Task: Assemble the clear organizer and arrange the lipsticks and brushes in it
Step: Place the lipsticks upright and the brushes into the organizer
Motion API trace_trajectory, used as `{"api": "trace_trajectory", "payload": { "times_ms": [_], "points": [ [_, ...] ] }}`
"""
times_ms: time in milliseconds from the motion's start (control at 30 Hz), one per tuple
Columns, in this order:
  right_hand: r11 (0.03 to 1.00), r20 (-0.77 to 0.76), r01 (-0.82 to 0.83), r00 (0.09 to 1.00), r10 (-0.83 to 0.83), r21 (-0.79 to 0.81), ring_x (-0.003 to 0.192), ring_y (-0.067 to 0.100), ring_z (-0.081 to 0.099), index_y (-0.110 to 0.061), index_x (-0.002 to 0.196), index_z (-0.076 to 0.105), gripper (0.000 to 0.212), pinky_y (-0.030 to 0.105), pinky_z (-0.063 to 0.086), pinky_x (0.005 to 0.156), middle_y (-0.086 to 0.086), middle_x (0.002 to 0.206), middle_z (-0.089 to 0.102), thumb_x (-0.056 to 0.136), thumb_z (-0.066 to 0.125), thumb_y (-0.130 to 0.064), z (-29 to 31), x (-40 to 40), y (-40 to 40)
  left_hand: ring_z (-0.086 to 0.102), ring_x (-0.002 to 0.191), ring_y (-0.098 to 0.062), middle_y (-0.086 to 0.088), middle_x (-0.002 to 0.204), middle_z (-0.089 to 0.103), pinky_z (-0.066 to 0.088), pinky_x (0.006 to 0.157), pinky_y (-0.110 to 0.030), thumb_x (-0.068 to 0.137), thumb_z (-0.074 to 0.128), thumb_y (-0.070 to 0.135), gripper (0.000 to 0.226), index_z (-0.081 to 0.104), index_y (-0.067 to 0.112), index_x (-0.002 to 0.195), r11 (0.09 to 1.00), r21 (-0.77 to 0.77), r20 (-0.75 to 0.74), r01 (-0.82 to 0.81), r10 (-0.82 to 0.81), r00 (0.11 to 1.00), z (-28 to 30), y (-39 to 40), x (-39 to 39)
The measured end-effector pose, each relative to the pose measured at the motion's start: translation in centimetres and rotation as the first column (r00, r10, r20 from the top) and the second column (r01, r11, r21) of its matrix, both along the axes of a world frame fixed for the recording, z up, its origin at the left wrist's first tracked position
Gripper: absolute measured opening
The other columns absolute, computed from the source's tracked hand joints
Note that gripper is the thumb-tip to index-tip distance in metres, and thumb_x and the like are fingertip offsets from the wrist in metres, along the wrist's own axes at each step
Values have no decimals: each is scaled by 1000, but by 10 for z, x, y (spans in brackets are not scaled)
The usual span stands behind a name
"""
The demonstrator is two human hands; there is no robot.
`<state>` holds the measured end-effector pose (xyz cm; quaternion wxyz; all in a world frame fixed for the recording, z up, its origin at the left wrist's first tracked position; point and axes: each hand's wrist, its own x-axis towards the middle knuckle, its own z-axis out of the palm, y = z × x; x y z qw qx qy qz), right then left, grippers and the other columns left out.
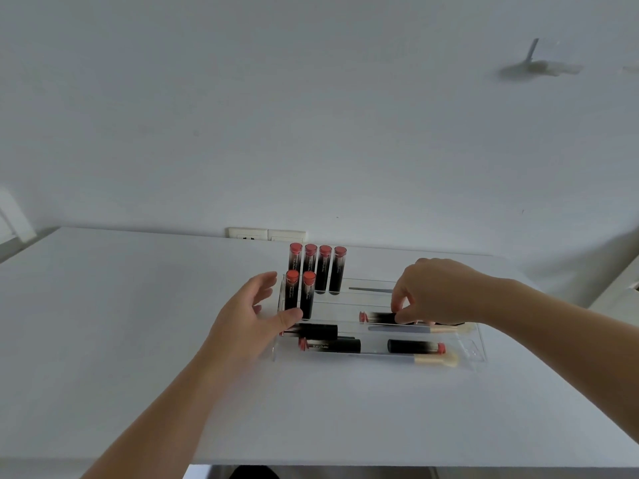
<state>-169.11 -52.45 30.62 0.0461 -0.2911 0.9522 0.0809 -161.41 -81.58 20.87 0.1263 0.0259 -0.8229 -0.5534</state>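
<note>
The clear tiered organizer (479, 344) stands on the white table. Several black lipsticks with red caps stand upright in its back rows (318, 267). More lipsticks lie flat in the lower tiers, one at the front right (415, 346). Two brushes with pale bristles lie flat, one in the front tier (539, 360) and one behind it (397, 328). My right hand (435, 292) pinches a lying lipstick (378, 318) in the middle tier. My left hand (249, 319) is open at the organizer's left end, thumb by the upright lipsticks.
The white table (138, 323) runs to a near edge at the bottom of the view and meets a white wall at the back. A wall socket (266, 234) sits just behind the organizer. A grey mark (532, 65) is on the wall at upper right.
</note>
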Motion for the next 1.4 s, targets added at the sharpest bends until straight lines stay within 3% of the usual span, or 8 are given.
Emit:
{"api": "trace_trajectory", "payload": {
  "times_ms": [133,400,500,633,733,867,1033,1400],
  "points": [
    [998,-32,-43,999,44,36,78,-7,49,-42,92,69,14,22,33,58,-15,71,68,84,63,-52,0,-2,-1,51,129,3,19,143,54,40,111,-29,76,85,41,82,47,28,147,998,53,19,41,-42,999,2,0,0],
    [982,38,-167,985,171,-87,86,-1,51,-49,112,63,23,20,34,63,-22,76,54,90,64,-53,8,2,-26,54,128,2,17,141,59,42,111,-29,82,82,34,74,50,24,148,997,39,38,70,-71,997,7,1,5],
    [971,51,-230,971,233,-67,81,-12,39,-51,122,62,29,13,28,65,-24,76,50,94,63,-49,7,1,-37,56,125,7,19,137,62,43,111,-31,83,82,32,68,53,25,145,995,58,43,83,-86,995,9,0,7],
    [963,61,-269,962,267,18,88,-3,36,-51,127,61,32,8,18,64,-28,75,41,96,61,-44,8,0,-45,57,124,6,21,135,64,45,111,-36,81,82,37,69,55,29,143,994,70,48,85,-88,995,11,2,9],
    [953,58,-289,957,285,89,84,-2,38,-51,125,63,31,13,21,62,-26,75,38,95,59,-43,9,0,-47,59,123,5,20,133,65,44,112,-37,77,79,38,70,56,30,142,992,92,53,88,-93,994,13,2,10],
    [940,57,-302,953,296,157,104,11,52,-47,122,64,29,29,31,74,-25,77,37,94,59,-44,9,1,-47,58,124,4,20,134,64,43,113,-38,77,79,41,73,54,29,144,993,81,60,86,-91,994,13,2,10],
    [938,2,-312,949,315,151,85,9,43,-45,116,63,22,19,23,59,-20,77,41,95,58,-45,12,2,-44,58,123,6,22,133,65,44,112,-38,79,80,39,68,55,31,142,995,63,59,83,-87,994,12,1,11],
    [971,-26,-234,972,232,-59,82,-6,50,-42,102,56,13,22,44,66,-22,87,57,92,63,-39,31,14,-17,58,121,8,23,131,65,47,109,-36,85,80,35,62,56,32,142,997,27,60,67,-69,996,11,2,10]
  ]
}}
